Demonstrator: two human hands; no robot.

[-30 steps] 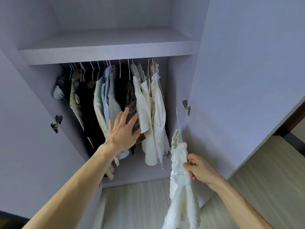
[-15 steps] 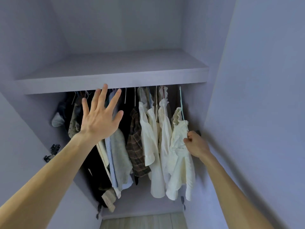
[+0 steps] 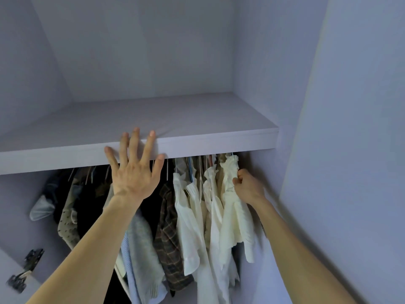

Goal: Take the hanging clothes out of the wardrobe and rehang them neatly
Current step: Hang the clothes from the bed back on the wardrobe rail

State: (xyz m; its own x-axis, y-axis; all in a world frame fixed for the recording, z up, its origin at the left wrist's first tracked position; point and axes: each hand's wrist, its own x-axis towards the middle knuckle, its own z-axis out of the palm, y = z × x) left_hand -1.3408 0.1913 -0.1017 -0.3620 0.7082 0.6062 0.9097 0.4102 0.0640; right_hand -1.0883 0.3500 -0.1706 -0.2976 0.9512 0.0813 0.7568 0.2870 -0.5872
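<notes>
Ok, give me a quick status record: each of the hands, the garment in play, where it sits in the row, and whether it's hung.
left hand: open, fingers spread, raised in front of the shelf edge; contact cannot be told
right hand: grips the cream ruffled blouse near its collar
blouse position: rightmost in the row
hung or not: cannot tell; its top runs up behind the shelf edge
neighbours, going left: white shirts, plaid shirt, grey knit
</notes>
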